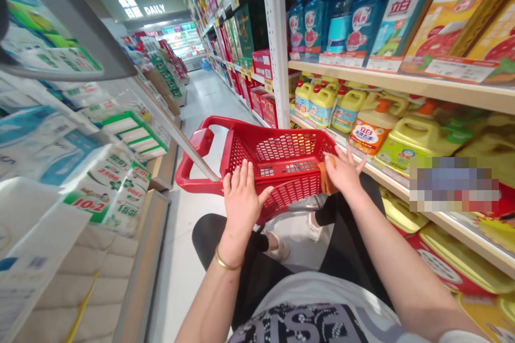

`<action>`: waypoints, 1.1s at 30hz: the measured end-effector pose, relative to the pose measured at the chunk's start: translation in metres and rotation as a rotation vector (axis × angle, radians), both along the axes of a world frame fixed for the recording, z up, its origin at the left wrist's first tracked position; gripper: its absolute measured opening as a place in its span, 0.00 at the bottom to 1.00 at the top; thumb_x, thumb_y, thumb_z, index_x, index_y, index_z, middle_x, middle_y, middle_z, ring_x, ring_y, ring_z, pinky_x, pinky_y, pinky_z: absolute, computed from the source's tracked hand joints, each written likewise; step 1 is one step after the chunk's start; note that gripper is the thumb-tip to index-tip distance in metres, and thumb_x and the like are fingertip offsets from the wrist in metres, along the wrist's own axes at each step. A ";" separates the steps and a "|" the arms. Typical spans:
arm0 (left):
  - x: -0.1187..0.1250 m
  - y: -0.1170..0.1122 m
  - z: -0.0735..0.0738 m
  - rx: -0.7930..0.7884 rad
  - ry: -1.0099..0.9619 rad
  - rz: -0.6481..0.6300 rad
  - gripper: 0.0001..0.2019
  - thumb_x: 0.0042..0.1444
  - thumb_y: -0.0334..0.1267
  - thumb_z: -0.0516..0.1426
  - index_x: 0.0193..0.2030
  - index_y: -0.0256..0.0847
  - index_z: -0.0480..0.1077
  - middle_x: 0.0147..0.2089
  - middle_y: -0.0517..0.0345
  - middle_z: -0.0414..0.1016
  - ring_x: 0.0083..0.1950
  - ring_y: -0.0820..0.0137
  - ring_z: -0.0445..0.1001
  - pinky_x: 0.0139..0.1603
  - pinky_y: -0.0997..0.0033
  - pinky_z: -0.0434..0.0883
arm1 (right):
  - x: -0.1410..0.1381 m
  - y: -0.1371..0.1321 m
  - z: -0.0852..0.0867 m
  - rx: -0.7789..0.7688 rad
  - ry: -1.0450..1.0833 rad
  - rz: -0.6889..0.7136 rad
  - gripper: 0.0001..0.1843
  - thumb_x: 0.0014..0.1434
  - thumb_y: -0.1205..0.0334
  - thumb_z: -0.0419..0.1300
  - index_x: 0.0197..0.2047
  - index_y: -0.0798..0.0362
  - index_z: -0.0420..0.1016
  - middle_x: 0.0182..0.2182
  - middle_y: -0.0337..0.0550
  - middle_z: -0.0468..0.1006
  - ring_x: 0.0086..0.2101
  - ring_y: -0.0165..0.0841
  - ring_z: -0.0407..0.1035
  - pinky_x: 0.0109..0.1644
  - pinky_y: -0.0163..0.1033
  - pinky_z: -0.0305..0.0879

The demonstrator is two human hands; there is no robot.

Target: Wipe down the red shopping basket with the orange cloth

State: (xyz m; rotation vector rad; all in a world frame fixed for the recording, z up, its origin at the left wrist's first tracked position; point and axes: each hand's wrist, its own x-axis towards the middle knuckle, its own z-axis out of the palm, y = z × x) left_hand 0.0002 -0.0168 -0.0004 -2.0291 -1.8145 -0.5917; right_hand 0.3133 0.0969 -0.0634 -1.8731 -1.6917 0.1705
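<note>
Hands (243, 193) at red basket (277, 134), yellow bottles (348, 111) alongside

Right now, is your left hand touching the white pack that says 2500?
Apart: the head view shows pale floor between the left hand and the white pack.
</note>
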 end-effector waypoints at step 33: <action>0.007 -0.005 0.005 0.007 -0.118 -0.032 0.36 0.70 0.57 0.56 0.77 0.36 0.64 0.79 0.41 0.62 0.75 0.45 0.66 0.81 0.38 0.50 | -0.014 -0.049 0.006 0.092 0.017 0.317 0.27 0.76 0.47 0.51 0.73 0.40 0.70 0.75 0.47 0.66 0.75 0.51 0.56 0.77 0.73 0.48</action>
